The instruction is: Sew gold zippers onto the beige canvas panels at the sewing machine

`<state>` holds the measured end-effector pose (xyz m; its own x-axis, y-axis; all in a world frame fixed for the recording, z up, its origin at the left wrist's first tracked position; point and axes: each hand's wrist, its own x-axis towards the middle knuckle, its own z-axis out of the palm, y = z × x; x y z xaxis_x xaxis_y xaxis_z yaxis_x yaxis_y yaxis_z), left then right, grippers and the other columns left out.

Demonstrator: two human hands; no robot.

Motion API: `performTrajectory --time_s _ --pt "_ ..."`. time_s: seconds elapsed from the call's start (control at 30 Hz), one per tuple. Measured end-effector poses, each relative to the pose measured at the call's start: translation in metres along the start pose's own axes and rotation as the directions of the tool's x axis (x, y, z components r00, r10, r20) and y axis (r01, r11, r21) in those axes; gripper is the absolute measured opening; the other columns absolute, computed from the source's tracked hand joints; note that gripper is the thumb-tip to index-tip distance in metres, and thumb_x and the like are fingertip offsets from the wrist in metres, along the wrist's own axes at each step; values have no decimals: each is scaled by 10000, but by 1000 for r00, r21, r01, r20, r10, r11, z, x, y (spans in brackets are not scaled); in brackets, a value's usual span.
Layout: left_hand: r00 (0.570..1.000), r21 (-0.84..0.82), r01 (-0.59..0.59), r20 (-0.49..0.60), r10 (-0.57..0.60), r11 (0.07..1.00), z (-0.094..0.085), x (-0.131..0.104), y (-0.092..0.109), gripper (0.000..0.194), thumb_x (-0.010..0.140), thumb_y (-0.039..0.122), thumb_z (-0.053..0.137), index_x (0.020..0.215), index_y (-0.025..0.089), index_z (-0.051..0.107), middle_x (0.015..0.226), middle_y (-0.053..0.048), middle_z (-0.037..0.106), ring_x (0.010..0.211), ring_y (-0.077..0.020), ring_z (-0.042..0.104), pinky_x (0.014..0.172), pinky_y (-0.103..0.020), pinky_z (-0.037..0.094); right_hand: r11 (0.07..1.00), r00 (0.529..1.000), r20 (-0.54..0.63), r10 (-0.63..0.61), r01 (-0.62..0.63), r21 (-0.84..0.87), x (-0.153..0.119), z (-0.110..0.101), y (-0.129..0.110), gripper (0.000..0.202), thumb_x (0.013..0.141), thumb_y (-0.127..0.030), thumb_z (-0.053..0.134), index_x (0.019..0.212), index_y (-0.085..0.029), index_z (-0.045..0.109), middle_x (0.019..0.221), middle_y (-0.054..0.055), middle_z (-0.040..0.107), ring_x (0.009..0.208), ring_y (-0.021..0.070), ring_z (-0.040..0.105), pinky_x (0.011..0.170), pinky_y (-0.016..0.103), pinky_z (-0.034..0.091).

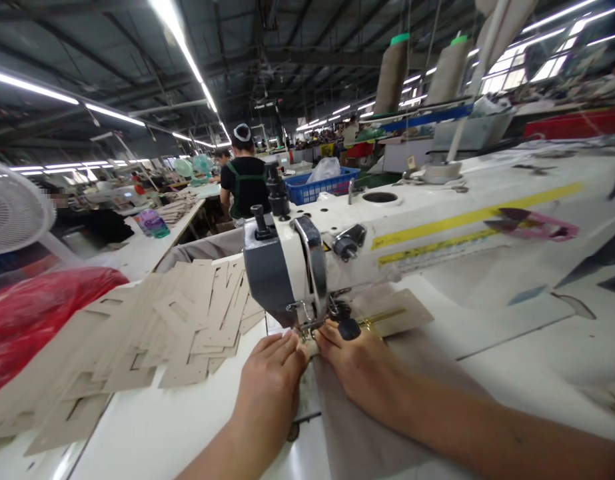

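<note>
A white and grey sewing machine [267, 267] stands in front of me, its needle and presser foot low over the bed. My left hand [274, 373] rests just left of the presser foot, fingers bunched on the edge of the beige fabric [360, 427]. On the other side, my right hand [354, 357] has its fingers closed on the same cloth, close under the needle area. The fabric runs under my right forearm toward me. Behind my right hand lies a beige panel [412, 313] with a gold-coloured zipper [387, 315]. The fingertips are partly hidden by the machine.
Overlapping beige cut pieces [187, 320] cover the left of the table, beside a red plastic bag [47, 313] and a white fan [17, 207]. Pink-handled snips [542, 225] sit on the machine arm. Thread cones [393, 73] rise behind. A person [243, 173] sits ahead near a blue basket [322, 187].
</note>
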<state>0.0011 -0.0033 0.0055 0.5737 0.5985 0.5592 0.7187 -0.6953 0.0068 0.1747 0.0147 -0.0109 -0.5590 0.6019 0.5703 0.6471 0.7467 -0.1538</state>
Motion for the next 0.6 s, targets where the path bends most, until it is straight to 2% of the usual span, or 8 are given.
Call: performTrajectory --time_s 0.1,0.3,0.43,0.6 --pt "1000 -10 7 -8 -7 1000 1 1 -1 217 880 110 417 879 148 630 969 -100 706 904 -221 666 818 -390 530 1000 1000 -19 24 -23 14 2 -1 -1 343 780 9 329 909 -136 611 913 93 658 837 195 603 772 313 494" --pt "1000 -12 -3 -9 3 1000 2 4 -3 224 850 77 415 856 150 626 941 -78 711 879 -205 666 810 -369 529 999 997 64 53 -53 -5 4 -2 1 272 771 -4 396 874 -128 616 884 95 654 812 206 594 758 325 478" --pt "1000 5 -13 -19 13 1000 1 6 -5 222 840 79 424 850 144 636 905 -72 717 846 -209 669 795 -369 534 998 995 76 64 -65 9 7 -2 2 246 782 -17 414 859 -135 617 874 79 653 818 203 590 767 316 468" --pt "1000 2 7 10 -7 1000 0 6 -6 242 829 70 431 880 164 649 926 -69 714 853 -201 666 827 -367 524 996 987 138 84 -83 -12 8 -5 1 253 779 -9 412 843 -147 614 871 70 650 811 196 591 754 303 458"
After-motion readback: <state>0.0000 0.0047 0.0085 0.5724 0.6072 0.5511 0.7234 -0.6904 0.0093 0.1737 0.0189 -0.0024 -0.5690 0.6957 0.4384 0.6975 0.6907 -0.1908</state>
